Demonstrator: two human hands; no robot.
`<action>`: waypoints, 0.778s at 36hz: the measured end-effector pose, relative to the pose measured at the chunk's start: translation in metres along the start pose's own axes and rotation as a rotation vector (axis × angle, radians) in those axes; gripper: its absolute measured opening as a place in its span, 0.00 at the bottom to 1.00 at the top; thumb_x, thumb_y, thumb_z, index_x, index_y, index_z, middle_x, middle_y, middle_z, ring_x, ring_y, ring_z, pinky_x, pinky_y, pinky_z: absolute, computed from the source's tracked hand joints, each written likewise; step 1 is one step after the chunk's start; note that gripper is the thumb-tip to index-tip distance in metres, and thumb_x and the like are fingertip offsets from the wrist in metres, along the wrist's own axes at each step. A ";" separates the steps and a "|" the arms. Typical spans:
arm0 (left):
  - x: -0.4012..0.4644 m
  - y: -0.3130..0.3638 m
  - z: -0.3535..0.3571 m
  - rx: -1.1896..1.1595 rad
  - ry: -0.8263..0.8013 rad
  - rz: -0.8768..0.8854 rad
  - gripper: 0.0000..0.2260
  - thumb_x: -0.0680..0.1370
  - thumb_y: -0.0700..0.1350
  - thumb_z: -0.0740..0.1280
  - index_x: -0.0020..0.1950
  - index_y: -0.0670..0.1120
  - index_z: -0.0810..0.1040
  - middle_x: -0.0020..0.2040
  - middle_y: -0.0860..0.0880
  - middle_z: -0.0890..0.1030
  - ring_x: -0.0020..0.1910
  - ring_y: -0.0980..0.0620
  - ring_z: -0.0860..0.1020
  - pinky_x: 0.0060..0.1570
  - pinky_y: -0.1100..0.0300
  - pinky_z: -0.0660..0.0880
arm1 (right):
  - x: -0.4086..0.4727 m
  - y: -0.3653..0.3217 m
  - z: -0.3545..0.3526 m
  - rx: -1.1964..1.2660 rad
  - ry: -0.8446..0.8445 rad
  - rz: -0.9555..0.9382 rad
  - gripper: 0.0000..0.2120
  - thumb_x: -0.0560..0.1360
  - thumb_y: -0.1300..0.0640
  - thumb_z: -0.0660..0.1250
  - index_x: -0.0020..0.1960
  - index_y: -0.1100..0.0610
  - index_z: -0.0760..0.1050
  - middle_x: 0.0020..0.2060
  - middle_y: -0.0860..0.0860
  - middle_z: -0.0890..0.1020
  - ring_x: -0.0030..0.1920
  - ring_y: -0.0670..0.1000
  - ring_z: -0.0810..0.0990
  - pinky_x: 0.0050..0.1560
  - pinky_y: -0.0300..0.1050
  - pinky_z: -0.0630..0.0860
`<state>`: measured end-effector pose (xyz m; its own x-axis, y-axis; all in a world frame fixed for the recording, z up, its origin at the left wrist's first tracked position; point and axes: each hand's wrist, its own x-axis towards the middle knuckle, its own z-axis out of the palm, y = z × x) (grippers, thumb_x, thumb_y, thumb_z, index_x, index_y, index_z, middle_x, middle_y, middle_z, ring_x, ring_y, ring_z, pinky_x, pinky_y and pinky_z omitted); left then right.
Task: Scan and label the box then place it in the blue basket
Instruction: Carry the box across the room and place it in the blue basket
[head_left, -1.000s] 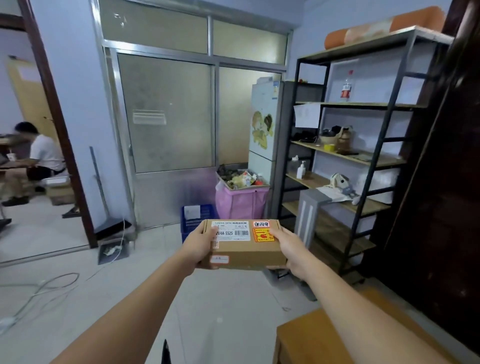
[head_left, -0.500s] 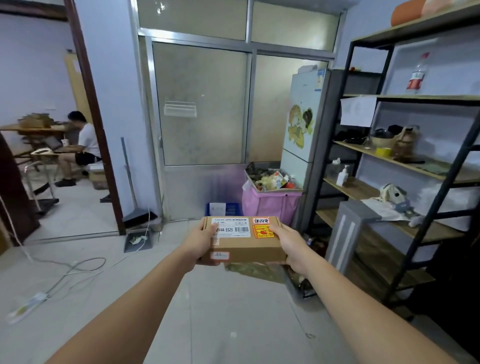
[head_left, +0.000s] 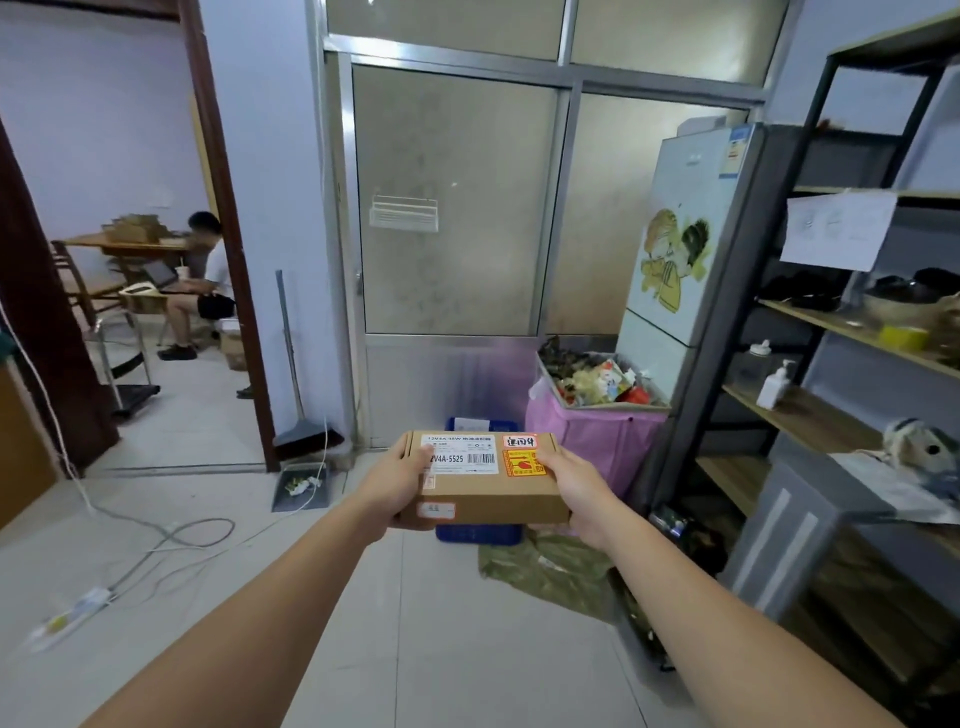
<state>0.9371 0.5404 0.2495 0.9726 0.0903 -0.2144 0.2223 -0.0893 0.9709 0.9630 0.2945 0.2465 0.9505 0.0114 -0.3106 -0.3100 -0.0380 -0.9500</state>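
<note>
A flat brown cardboard box with a white barcode label and orange stickers on top is held level at arm's length. My left hand grips its left end and my right hand grips its right end. The blue basket stands on the floor by the glass door, mostly hidden behind the box; only its lower front and a bit of its back rim show.
A pink bin full of rubbish stands right of the basket, beside a fridge. Metal shelving lines the right side. A green bag lies on the floor. Cables and a dustpan lie left. A person sits beyond the doorway.
The view has moved forward and left toward the door; the basket and pink bin are closer. Both hands keep the same hold on the box.
</note>
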 end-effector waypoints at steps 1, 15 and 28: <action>0.016 0.002 -0.002 0.000 -0.008 0.000 0.07 0.85 0.55 0.60 0.57 0.58 0.77 0.46 0.49 0.88 0.41 0.46 0.88 0.36 0.46 0.84 | 0.015 -0.004 0.002 0.003 0.002 0.002 0.09 0.82 0.43 0.63 0.55 0.42 0.82 0.44 0.50 0.89 0.51 0.59 0.87 0.38 0.55 0.84; 0.198 0.045 -0.001 0.040 -0.034 -0.026 0.08 0.86 0.55 0.59 0.60 0.57 0.76 0.46 0.50 0.89 0.42 0.46 0.88 0.36 0.47 0.84 | 0.196 -0.050 0.007 0.084 0.013 0.043 0.10 0.80 0.44 0.66 0.57 0.45 0.81 0.47 0.54 0.89 0.49 0.62 0.88 0.38 0.60 0.84; 0.364 0.062 0.035 0.036 0.011 -0.096 0.10 0.86 0.55 0.59 0.63 0.54 0.75 0.48 0.48 0.88 0.41 0.47 0.88 0.36 0.48 0.85 | 0.376 -0.080 -0.012 0.014 -0.021 0.036 0.10 0.82 0.46 0.64 0.58 0.47 0.81 0.45 0.53 0.89 0.49 0.60 0.87 0.45 0.65 0.85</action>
<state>1.3071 0.5330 0.2276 0.9459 0.1114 -0.3047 0.3168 -0.1153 0.9415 1.3452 0.2898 0.2060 0.9380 0.0314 -0.3453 -0.3446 -0.0252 -0.9384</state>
